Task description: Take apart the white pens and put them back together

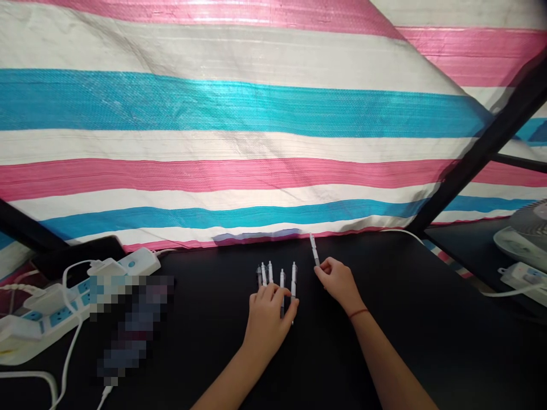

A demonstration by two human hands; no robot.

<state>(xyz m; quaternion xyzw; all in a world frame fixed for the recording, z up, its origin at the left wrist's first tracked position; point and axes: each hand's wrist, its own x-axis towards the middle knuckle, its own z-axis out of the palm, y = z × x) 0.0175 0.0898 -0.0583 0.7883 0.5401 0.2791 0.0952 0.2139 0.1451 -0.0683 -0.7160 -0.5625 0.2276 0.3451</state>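
My right hand [339, 281] pinches a slim white pen [314, 248] with a grey grip by its near end. The pen points away from me, towards the back edge of the black table. To its left, my left hand [268, 316] rests over several similar white pens [270, 272] lying side by side on the table. Its fingers are curved and apart, with the thumb beside the rightmost pen [294, 278]. The near ends of the pens on the left are hidden under the fingers. A darker, clear pen [258, 275] lies at the left of the row.
At left, a white power strip [64, 316] with plugs and cables lies on the black table [205, 324]. Beside it is a blurred-out device [137, 327] with a white cable. A striped tarp [256, 108] hangs behind. A fan [527, 228] and another power strip [523, 279] stand right.
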